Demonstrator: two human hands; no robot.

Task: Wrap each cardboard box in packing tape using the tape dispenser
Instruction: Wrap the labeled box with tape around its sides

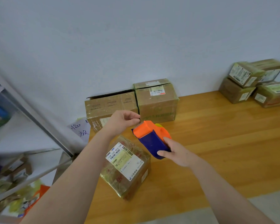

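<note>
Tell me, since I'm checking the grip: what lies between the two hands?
The tape dispenser: the right hand grips its blue end, and the fingertips of the left hand sit at its orange end. The head view shows this.

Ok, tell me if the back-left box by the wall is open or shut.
Open: the back-left box has its top flap lifted, dark edge showing.

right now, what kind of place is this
Probably a small parcel packing room: labelled, taped cardboard boxes stacked on the wooden table, an orange-and-blue tape dispenser in the right hand, and a metal shelf rack with more parcels on the left.
</note>
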